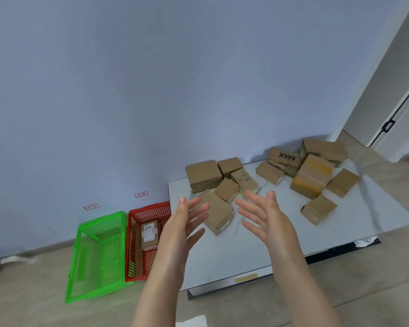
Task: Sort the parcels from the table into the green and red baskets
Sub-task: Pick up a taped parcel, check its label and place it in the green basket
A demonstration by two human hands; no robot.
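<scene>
Both forearms reach forward from the bottom of the head view, palms turned toward each other; the left hand (pixel 187 223) has its fingers straight and spread, holding nothing, thumb pointing up; the right hand (pixel 263 215) mirrors it, fingers fanned out and relaxed, also holding nothing. Between the two sets of fingertips lies a brown cardboard parcel (pixel 216 212) on the white table (pixel 234 253), its near end toward the person; whether either hand touches it cannot be told, though the left fingers overlap its left edge in the view. Behind it a cluster of parcels (pixel 220 177) sits near the table's far left corner; a second heap, including a box marked MAX (pixel 285 158), lies at the far right, well apart from the hands; one more parcel (pixel 318 208) lies alone to the right. On the floor left of the table stand the red basket (pixel 137 232), with a labelled parcel (pixel 149 233) inside, and just beside it the green basket (pixel 97 256).
</scene>
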